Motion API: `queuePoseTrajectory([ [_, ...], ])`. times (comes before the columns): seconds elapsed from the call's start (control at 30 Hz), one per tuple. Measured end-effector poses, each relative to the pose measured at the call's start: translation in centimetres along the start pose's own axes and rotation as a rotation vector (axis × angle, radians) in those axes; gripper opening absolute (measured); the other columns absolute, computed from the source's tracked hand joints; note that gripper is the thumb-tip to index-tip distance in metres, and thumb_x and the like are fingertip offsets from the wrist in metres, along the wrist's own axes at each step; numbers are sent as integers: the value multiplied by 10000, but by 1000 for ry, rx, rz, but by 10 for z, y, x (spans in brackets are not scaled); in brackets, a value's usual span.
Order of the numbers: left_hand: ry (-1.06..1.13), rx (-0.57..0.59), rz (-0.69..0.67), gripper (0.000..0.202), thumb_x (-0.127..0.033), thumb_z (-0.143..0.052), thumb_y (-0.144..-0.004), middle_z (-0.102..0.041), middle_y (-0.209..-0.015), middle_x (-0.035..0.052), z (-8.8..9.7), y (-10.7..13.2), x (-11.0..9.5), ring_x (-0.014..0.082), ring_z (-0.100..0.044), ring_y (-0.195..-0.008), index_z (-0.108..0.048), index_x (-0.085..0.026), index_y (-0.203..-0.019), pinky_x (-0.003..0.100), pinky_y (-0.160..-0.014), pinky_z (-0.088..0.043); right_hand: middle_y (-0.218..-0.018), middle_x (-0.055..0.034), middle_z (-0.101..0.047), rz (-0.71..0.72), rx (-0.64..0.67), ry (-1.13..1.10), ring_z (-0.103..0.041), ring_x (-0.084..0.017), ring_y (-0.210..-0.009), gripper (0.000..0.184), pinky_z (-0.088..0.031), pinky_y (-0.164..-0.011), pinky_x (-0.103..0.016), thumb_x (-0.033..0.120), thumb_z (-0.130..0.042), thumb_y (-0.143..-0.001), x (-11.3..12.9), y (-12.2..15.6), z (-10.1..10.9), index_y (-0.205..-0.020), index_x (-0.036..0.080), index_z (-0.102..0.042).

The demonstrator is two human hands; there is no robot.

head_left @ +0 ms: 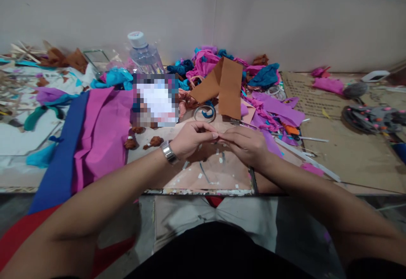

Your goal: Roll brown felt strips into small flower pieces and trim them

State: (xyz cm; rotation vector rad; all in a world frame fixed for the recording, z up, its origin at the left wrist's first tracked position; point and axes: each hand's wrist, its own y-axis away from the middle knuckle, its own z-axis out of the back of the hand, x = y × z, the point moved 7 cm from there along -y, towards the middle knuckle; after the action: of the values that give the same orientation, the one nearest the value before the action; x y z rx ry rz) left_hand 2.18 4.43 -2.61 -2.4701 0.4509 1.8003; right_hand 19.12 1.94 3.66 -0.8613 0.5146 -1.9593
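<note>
My left hand [194, 138], below a metal watch [168, 152], meets my right hand [246, 144] above the middle of the worktable. The fingertips of both are pinched together; whatever is between them is too small or hidden to make out. Just behind the hands lie a folded brown paper strip [231, 91] and a roll of clear tape [204, 113] with something blue inside. Small brown crumpled bundles [155, 141] rest left of my left wrist. Tiny white scraps [221, 160] dot the tabletop under my hands.
Pink sheets [103, 131] and a blue sheet [63, 152] hang over the front edge at left. A capped plastic bottle [145, 55] stands behind. Crumpled coloured paper [206, 63] piles along the wall. Flat cardboard [333, 143] and a grey object with pink dots [374, 118] lie at right.
</note>
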Motion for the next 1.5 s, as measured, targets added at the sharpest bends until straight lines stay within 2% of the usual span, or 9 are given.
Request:
queuePoseTrajectory([
  [0.2, -119, -37, -70, 299, -346, -968, -688, -787, -761, 51, 5, 0, 1, 126, -719, -679, -788, -153, -829, 258, -681, -590, -974, -64, -833, -87, 33, 46, -776, -213, -920, 180, -626, -829, -348, 266, -657, -1015, -2, 0, -4, -1097, 260, -817],
  [0.43, -248, 0, -230, 363, -316, -926, -738, -802, -887, 65, -4, 5, -17, 145, -761, -773, -739, -151, -1002, 242, -704, -597, -980, -90, -834, -80, 47, 94, -767, -225, -900, 202, -605, -828, -358, 267, -627, -1030, 1, 0, -8, -1101, 217, -810],
  [0.57, -399, -4, -318, 345, -290, -878, -767, -799, -900, 69, -7, 10, -24, 152, -763, -776, -724, -153, -1044, 241, -698, -598, -909, -78, -820, -198, 89, 19, -746, -205, -828, 204, -572, -771, -335, 273, -625, -1023, -4, -1, -12, -1045, 218, -821],
  [0.77, -580, 12, -448, 253, -290, -838, -794, -791, -905, 64, -12, 16, -33, 141, -739, -771, -741, -164, -992, 237, -703, -601, -870, -42, -830, -468, 135, -221, -731, -173, -745, 171, -520, -696, -297, 331, -712, -965, -17, 0, -16, -933, 221, -839],
  [0.87, -684, 14, -519, 191, -267, -805, -819, -797, -934, 67, -16, 19, -40, 136, -730, -794, -756, -168, -976, 240, -734, -595, -730, -20, -780, -630, 182, -375, -663, -132, -609, 214, -468, -575, -252, 372, -720, -946, -24, 6, -22, -891, 196, -828],
  [1.03, -768, 55, -598, 159, -250, -785, -841, -805, -934, 61, -22, 25, -45, 137, -734, -804, -760, -171, -977, 239, -740, -592, -550, 28, -643, -967, 264, -778, -545, -83, -435, 285, -404, -402, -190, 439, -772, -880, -33, 22, -42, -788, 170, -756],
  [1.17, -786, 105, -654, 158, -208, -764, -844, -811, -943, 63, -27, 30, -49, 134, -745, -793, -770, -178, -999, 236, -743, -599, -551, 33, -644, -1186, 339, -1113, -524, -75, -377, 238, -386, -318, -174, 356, -831, -750, -32, 31, -56, -744, 159, -697],
  [1.37, -782, 225, -776, 214, -135, -735, -844, -817, -925, 64, -40, 41, -59, 124, -746, -757, -763, -173, -1053, 226, -706, -599, -542, 41, -642, -1228, 466, -1330, -529, -42, -394, 192, -419, -362, -106, 241, -816, -692, -21, 30, -61, -797, 136, -694],
  [1.5, -730, 243, -845, 378, -134, -770, -821, -799, -983, 77, -38, 41, -58, 148, -758, -863, -731, -168, -1196, 251, -802, -620, -549, 66, -628, -1219, 439, -1323, -496, -28, -366, 267, -381, -340, -101, 248, -869, -672, -21, 29, -59, -758, 168, -630],
])
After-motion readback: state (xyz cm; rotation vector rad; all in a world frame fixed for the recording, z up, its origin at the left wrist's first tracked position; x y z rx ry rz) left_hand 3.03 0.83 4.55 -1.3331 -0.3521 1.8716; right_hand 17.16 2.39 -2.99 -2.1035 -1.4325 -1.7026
